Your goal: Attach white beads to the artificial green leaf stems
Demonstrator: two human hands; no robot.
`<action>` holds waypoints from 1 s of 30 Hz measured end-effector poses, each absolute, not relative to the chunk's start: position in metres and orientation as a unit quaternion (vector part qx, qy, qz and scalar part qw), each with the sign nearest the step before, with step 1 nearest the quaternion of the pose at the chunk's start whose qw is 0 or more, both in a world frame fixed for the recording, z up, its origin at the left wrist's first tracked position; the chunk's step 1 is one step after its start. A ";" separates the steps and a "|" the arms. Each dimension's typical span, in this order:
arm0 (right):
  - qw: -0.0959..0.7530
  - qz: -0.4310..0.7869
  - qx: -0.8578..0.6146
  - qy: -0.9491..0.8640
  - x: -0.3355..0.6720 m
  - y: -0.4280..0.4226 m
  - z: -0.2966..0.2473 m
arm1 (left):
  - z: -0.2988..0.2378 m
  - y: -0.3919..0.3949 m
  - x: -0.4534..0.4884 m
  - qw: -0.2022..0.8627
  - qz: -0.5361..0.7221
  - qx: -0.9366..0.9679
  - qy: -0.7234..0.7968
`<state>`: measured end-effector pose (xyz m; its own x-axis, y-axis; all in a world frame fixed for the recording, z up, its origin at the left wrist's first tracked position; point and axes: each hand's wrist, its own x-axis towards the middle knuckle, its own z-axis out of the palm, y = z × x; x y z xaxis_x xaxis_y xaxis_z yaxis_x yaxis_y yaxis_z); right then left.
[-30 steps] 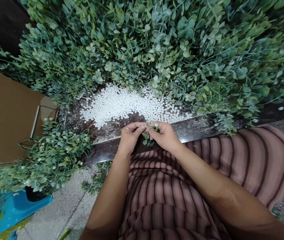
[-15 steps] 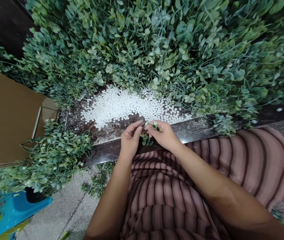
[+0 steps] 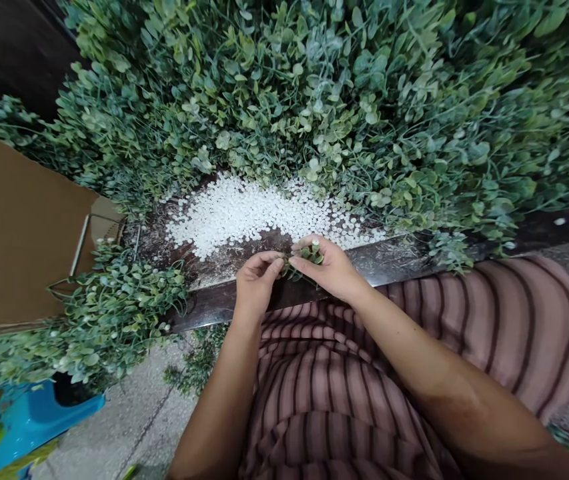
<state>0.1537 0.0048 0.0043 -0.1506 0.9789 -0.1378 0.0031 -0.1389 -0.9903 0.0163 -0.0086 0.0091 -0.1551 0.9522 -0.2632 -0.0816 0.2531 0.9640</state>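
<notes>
A small sprig of green artificial leaves is pinched between the thumb and fingers of my right hand. One white piece shows at its top. My left hand has its thumb and forefinger pressed together at the sprig's left end; the exact spot they grip is too small to make out. Both hands are over the near edge of the dark table, fingertips close together. Just beyond them lies a spread heap of small white beads.
A thick mass of leafy artificial greenery covers the back. More leafy sprigs lie at the left beside a cardboard box and a bent metal wire. A blue plastic stool is on the floor at lower left.
My left hand has shifted slightly left and down. The sprig has turned in my right hand, and the leaves that hung below my fingers show less now.
</notes>
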 end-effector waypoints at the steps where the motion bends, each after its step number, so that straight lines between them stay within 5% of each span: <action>1: 0.415 0.574 -0.490 -0.508 0.153 0.004 0.004 | 0.009 -0.008 0.017 0.536 0.502 0.347 0.583; 9: 0.336 0.550 -0.514 -0.566 0.150 0.004 0.005 | 0.004 -0.010 0.025 0.524 0.532 0.341 0.570; 20: 0.499 0.532 -0.506 -0.461 0.162 0.016 0.022 | -0.023 -0.071 -0.028 0.020 0.361 0.702 0.613; 30: 0.542 0.548 -0.487 -0.411 0.180 -0.004 0.056 | -0.033 -0.068 -0.011 -0.115 0.271 0.706 0.644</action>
<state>0.1800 -0.0044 0.0559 0.0619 0.9941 -0.0891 -0.1930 -0.0756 -0.9783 -0.0105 -0.0678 -0.0326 0.0226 0.8475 0.5304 0.9717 -0.1433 0.1875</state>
